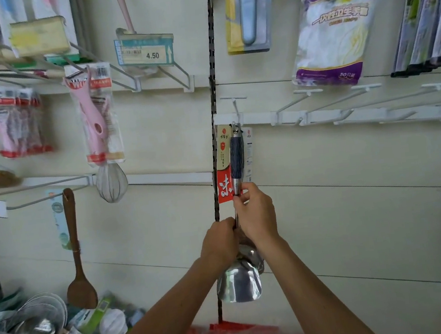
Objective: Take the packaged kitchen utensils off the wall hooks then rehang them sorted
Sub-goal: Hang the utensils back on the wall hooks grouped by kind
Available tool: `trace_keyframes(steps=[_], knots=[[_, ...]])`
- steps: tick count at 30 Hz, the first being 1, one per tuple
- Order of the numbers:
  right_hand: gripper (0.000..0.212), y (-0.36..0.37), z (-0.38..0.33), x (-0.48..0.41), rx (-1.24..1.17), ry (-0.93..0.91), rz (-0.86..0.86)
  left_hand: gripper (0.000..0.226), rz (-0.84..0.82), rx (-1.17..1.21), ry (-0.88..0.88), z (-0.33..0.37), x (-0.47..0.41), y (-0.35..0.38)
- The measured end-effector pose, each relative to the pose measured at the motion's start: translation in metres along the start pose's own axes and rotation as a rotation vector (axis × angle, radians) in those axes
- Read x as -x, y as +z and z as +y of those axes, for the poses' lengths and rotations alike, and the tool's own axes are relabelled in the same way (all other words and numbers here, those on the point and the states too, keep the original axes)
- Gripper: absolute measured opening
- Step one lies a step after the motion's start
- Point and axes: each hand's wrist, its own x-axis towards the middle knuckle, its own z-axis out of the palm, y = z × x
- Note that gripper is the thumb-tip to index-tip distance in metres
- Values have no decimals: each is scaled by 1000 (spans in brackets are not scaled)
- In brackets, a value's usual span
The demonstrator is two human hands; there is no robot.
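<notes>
Head view looks up at a cream wall panel [355, 206], where a row of white hooks [365, 101] runs off toward 3 o'clock. At centre is the steel spatula [237, 159], its long axis straight from 12 to 6 o'clock, with the dark blue handle up and the shiny blade down. A heap of loose utensils [53, 328] lies low at 7 o'clock. The left hand [218, 245] has its fingers curled round the metal shaft. The right hand [256, 215] sits just above it, toward 1 o'clock, with its fingers [241, 198] pinched on the foot of the handle beside the red card [226, 188]. The handle's top eye meets a single hook [236, 110] directly at 12 o'clock from both hands, and the right hand is the nearer. Whether the eye is threaded on the prong cannot be told. The next move likely depends on keeping the spatula upright while the eye slides along that prong.
</notes>
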Motion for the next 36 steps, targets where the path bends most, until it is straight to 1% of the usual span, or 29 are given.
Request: trace_keyframes(steps=[4, 9, 11, 14, 16, 18, 20, 23, 26, 29, 33, 36], knots=[[28, 6, 7, -9, -7, -6, 0, 24, -3, 13, -30, -2, -13, 4], [26, 13, 14, -16, 5, -11, 4, 12, -25, -6, -20, -3, -23, 12], [26, 12, 16, -17, 13, -15, 1, 12, -29, 38, -26, -1, -24, 13], [28, 8, 16, -17, 17, -18, -3, 16, -10, 163, -68, 0, -21, 10], [33, 6, 12, -10, 18, -17, 22, 22, 6, 256, -94, -4, -12, 4], [36, 8, 8, 6, 22, -27, 99, 40, 3, 332, -114, -15, 4, -6], [36, 16, 1, 30, 10, -61, 182, 55, -16, 349, -114, -32, 25, -19], [38, 44, -16, 69, -18, -120, 201, 66, -6, 244, -84, -75, 60, -50], [42, 83, -46, 107, -28, -202, 103, 68, 38, 101, -86, -135, 99, -99], [49, 127, -84, 149, -39, -284, -14, 70, 63, -59, -149, -202, 150, -166], [61, 202, -137, 209, -108, -376, -133, 83, 142, -266, -233, -284, 245, -256], [61, 259, -182, 262, -178, -417, -216, 79, 159, -370, -351, -332, 321, -319]])
